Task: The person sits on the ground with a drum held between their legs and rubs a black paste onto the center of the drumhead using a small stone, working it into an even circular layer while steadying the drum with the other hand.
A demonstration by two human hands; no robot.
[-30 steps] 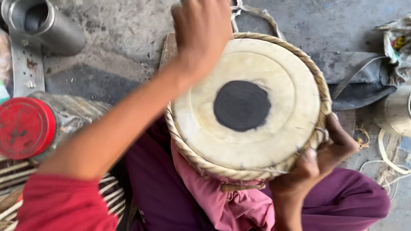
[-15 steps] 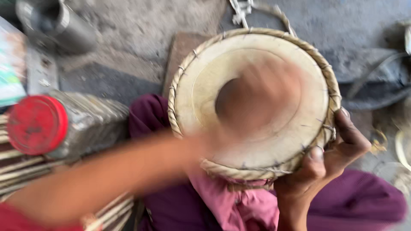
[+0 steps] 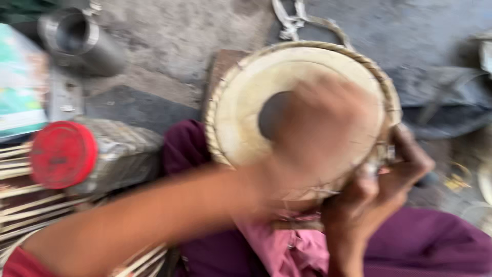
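Observation:
A round drum [image 3: 241,102] with a cream skin, a black centre spot [image 3: 267,117] and a woven rim rests on my lap, face up. My left hand [image 3: 323,128] is a motion blur over the middle of the skin, covering most of the black spot; I cannot make out its fingers. My left forearm crosses from the lower left. My right hand [image 3: 389,179] grips the drum's rim at the near right side, thumb on top. A pink cloth [image 3: 287,251] lies bunched under the drum on my purple garment [image 3: 425,246].
On the left lies a jar with a red lid [image 3: 64,154] on its side over pale cane strips [image 3: 20,205]. A metal cylinder [image 3: 77,41] sits at the far left, a wooden block [image 3: 220,66] behind the drum, a rope loop [image 3: 292,20] beyond, and grey cloth [image 3: 446,102] at right.
My left hand has come from the drum's far rim down onto the middle of the skin and moves fast. My right hand keeps its grip on the rim.

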